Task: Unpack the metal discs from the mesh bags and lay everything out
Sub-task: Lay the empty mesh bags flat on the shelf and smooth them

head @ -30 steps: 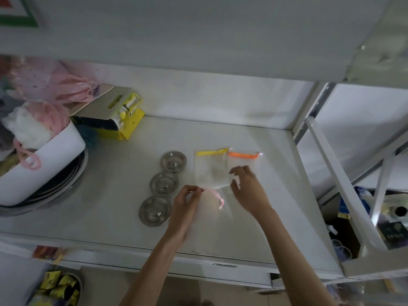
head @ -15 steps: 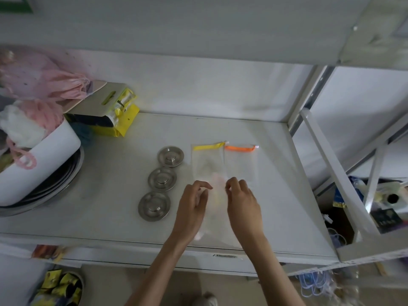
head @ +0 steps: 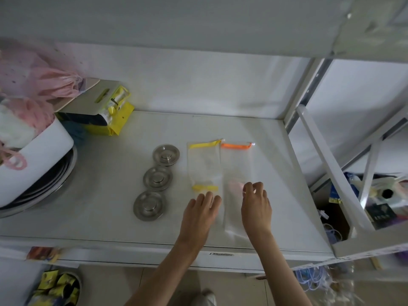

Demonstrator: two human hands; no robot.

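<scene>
Three round metal discs lie in a column on the white shelf (head: pixel 276 195): far disc (head: pixel 166 155), middle disc (head: pixel 157 178), near disc (head: pixel 149 206). To their right a yellow-trimmed mesh bag (head: pixel 203 164) and an orange-trimmed mesh bag (head: pixel 237 162) lie flat side by side. A third, pink-trimmed mesh bag (head: pixel 233 217) lies flat in front of the orange one. My right hand (head: pixel 256 208) pinches its pink top end. My left hand (head: pixel 199 215) rests flat with fingers spread along the bag's left edge, just below the yellow bag.
A white tub (head: pixel 42 155) of pink and white mesh items sits on stacked metal pans (head: pixel 55 188) at the left. A yellow package (head: pixel 108 113) stands behind the discs. A slanted shelf brace (head: pixel 326 164) and the shelf's front edge (head: pixel 154 246) bound the space.
The pink-trimmed bag, held up and bunched between both hands before, now lies stretched flat in front of the orange bag. My left hand has flattened; the right hand moved right to the pink end.
</scene>
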